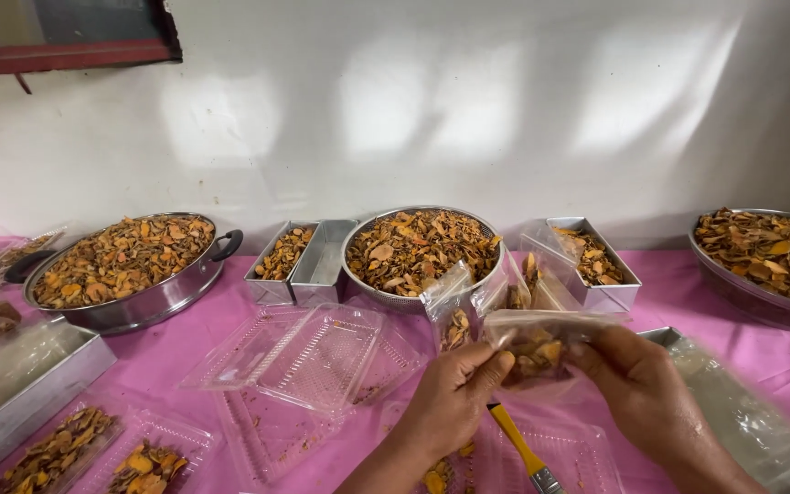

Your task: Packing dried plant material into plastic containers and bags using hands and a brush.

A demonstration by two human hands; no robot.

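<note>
My left hand [450, 393] and my right hand [637, 384] both grip a small clear plastic bag [537, 343] partly filled with dried orange-brown slices. The bag is held flat between the hands, above a clear plastic tray [560, 457]. A yellow-handled brush [518, 444] lies under the hands. Behind the bag stand other small filled clear bags [457, 306], leaning against a round metal sieve bowl [418, 249] heaped with the same slices.
A big metal pan with black handles [125, 265] at left, two rectangular metal tins [302, 261], another tin [593, 261] at right, a large bowl [770, 256] far right, open clear clamshell boxes [308, 361], a metal tray [20, 384], all on a pink cloth [669, 302].
</note>
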